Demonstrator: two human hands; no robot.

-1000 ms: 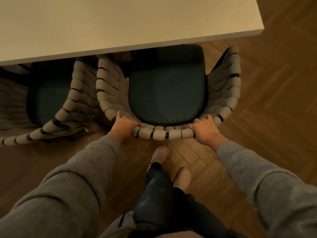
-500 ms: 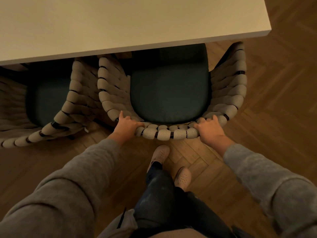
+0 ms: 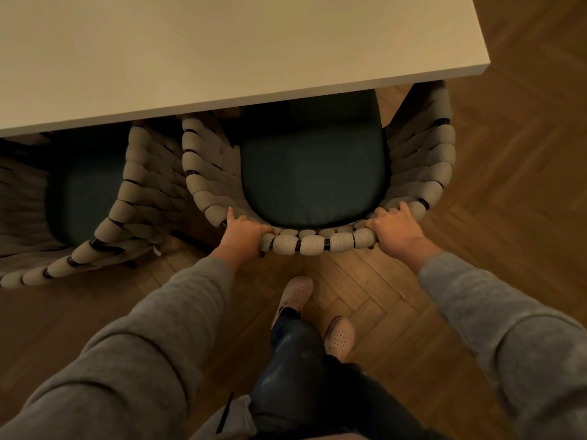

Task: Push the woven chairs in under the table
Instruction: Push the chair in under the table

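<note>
A woven chair (image 3: 314, 242) with a dark green seat cushion stands in front of me, its front part under the pale table (image 3: 222, 52). My left hand (image 3: 243, 231) grips the left of its thick braided back rim. My right hand (image 3: 395, 228) grips the rim's right end. A second woven chair (image 3: 127, 204) stands close beside it on the left, its seat partly under the table edge and its back angled toward me.
Herringbone wood floor (image 3: 508, 185) spreads to the right past the table's corner (image 3: 486, 63). My legs and two light shoes (image 3: 297, 292) are just behind the held chair. The two chairs' armrests nearly touch.
The held chair has slid slightly further under the table, with more of its cushion covered by the table edge. Both hands keep the same grip on the rim.
</note>
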